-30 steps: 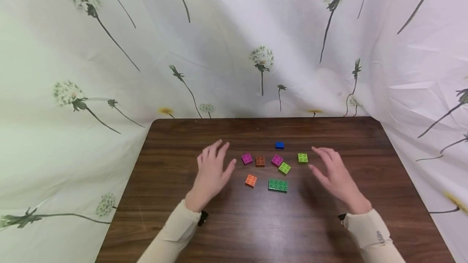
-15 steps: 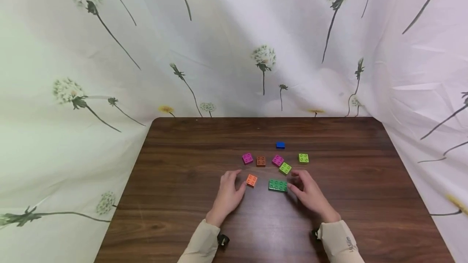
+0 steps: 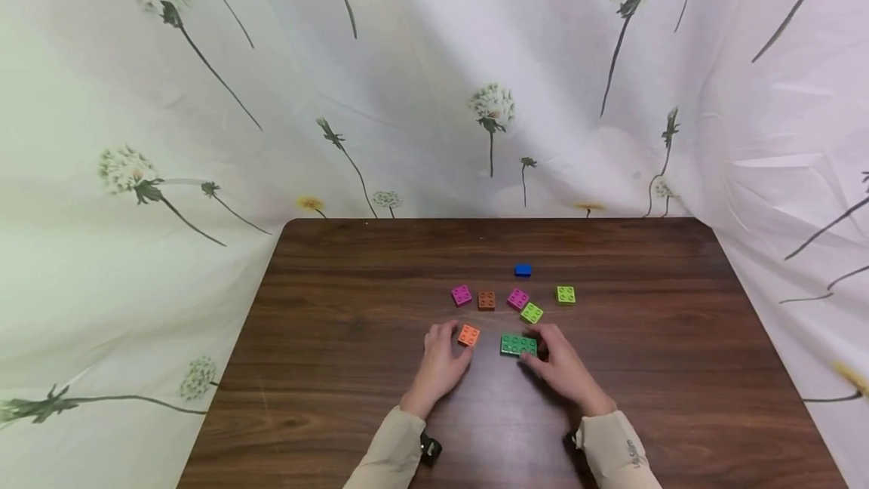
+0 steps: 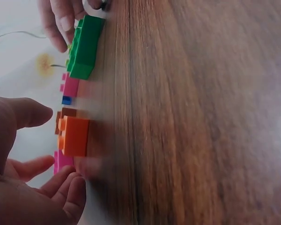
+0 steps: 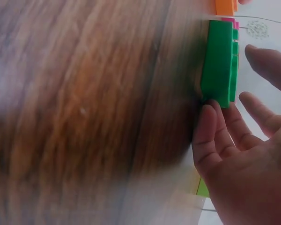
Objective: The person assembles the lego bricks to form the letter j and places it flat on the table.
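An orange four-stud toy brick (image 3: 468,335) lies on the wooden table, with my left hand (image 3: 437,370) around its left and near sides. The left wrist view shows the thumb apart from this orange brick (image 4: 75,137) and the fingers loosely bent beside it. To the right lies a longer green toy brick (image 3: 511,344), its right end next to my right hand (image 3: 565,370). Fingers of the right hand (image 5: 246,159) meet the end of the green brick (image 5: 218,65) in the right wrist view, while the thumb stands off from its studs.
Farther back lie a magenta brick (image 3: 462,295), a brown one (image 3: 486,300) and a second magenta brick (image 3: 518,299) beside a lime brick (image 3: 532,313). Another lime brick (image 3: 566,295) is at right, a blue brick (image 3: 523,270) behind. A flower-print curtain (image 3: 421,96) hangs beyond the table (image 3: 326,368).
Both hands have come inward and toward the near side of the table, the left to the orange brick, the right to the green one. The bricks lie where they were.
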`<state>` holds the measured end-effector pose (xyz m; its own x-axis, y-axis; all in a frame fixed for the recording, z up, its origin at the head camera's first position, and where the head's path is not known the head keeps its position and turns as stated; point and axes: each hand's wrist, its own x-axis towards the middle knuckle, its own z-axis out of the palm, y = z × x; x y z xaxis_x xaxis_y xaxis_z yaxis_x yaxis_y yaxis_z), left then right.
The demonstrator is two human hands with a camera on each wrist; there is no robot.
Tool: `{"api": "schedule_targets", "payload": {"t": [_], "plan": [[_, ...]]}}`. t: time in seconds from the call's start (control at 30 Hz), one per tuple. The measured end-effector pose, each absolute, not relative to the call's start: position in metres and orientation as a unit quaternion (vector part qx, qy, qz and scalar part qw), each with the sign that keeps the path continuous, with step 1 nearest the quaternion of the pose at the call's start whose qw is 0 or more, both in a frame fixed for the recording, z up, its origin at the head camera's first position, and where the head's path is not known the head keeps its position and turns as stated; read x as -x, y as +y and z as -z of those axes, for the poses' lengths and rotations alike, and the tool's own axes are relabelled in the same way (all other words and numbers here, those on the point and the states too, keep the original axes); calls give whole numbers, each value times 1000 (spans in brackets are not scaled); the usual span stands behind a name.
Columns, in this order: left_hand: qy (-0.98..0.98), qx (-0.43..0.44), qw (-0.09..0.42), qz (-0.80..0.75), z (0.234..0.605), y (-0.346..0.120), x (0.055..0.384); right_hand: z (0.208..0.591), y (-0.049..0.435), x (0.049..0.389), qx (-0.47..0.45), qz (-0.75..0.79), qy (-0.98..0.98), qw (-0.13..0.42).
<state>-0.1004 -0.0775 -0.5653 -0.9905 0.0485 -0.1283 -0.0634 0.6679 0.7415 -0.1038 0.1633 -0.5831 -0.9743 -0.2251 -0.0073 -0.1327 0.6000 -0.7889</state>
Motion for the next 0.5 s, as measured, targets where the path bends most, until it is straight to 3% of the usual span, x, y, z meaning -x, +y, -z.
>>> {"api": "schedule_targets", "payload": {"t": [0.5], "plan": [[911, 43, 70, -405, 570, -62, 112, 584, 149, 113, 115, 398, 908, 70]]}}
